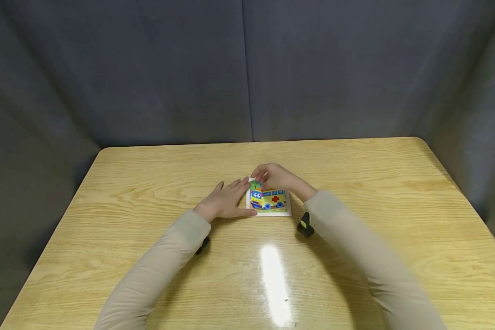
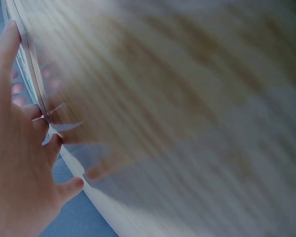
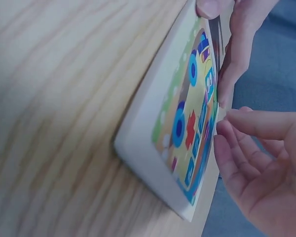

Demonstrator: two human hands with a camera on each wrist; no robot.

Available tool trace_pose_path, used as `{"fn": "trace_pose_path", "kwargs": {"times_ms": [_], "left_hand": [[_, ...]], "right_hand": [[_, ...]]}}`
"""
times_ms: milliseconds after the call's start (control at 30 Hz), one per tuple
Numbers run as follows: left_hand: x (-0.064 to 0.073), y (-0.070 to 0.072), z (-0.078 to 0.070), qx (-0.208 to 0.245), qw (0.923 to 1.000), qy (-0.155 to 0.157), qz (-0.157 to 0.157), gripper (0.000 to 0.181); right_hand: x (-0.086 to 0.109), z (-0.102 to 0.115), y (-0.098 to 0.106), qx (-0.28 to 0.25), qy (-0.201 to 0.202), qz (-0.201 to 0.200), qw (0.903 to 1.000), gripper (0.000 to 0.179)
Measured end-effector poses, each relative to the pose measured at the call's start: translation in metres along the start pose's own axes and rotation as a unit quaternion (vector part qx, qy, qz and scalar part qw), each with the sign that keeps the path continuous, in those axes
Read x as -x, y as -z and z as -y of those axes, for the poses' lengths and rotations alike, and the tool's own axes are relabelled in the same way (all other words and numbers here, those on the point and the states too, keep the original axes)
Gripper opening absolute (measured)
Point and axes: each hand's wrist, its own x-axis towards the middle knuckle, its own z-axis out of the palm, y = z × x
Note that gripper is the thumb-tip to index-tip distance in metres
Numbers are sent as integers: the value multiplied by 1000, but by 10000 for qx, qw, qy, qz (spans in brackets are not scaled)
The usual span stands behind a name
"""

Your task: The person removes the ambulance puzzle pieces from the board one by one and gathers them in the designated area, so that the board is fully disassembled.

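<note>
A flat picture board (image 1: 270,213) with a white border and a cartoon ambulance lies on the table. My left hand (image 1: 228,201) is spread at its left end, thumb at the near corner and fingertips at the far one. Over the far edge, my right hand (image 1: 275,177) bends with its fingertips at the picture's upper part. In the right wrist view, the loosely bent fingers of the right hand (image 3: 266,158) meet the board's (image 3: 148,153) far side. No separate thing shows between them. The left wrist view catches the left hand (image 2: 27,158) beside the board's edge.
The wooden table (image 1: 128,197) has rounded far corners and a bright reflection near its front. Grey-blue fabric partitions (image 1: 169,68) stand behind it and at both sides. A black wrist device (image 1: 305,225) sits under the right sleeve.
</note>
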Motion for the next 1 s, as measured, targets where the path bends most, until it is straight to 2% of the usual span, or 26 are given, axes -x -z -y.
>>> {"fn": "trace_pose_path", "kwargs": {"times_ms": [300,533,700,1000], "left_hand": [[0,1,0,-57,9999,48,73,92],[1,-1,0,31,9999,-14,99,92],[3,-1,0,68,9999,38,123,92],[3,-2,0,82,9998,101,179,92]], "right_hand": [[-7,4,-2,519,-16,379,9979,40],[-7,1,-5,519,-152,316,9980,37],[-6,4,-6,748,-139,172,9970,35],[-7,8,-5,991,-257,207,9945,35]]}}
